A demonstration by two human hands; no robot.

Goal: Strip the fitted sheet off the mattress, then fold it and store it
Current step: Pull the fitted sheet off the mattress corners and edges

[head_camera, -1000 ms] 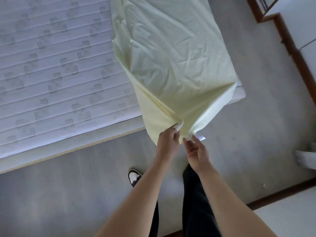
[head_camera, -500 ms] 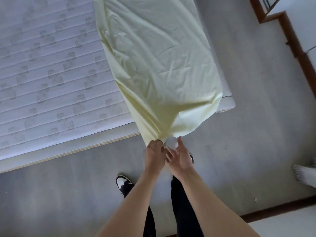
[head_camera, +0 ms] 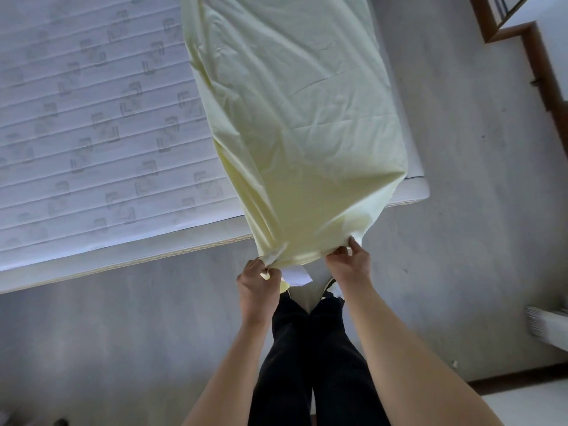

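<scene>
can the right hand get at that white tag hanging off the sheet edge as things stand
Probably yes: the white tag hangs in open air between both hands, but the right hand would first have to release the sheet.

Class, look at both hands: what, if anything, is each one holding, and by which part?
Both hold the pale yellow fitted sheet by its near edge: left hand grips one end, right hand pinches the other.

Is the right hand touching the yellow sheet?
Touching. Head view: the right hand pinches the sheet's near edge, fabric bunched at its fingertips; the left hand grips the same edge.
</scene>
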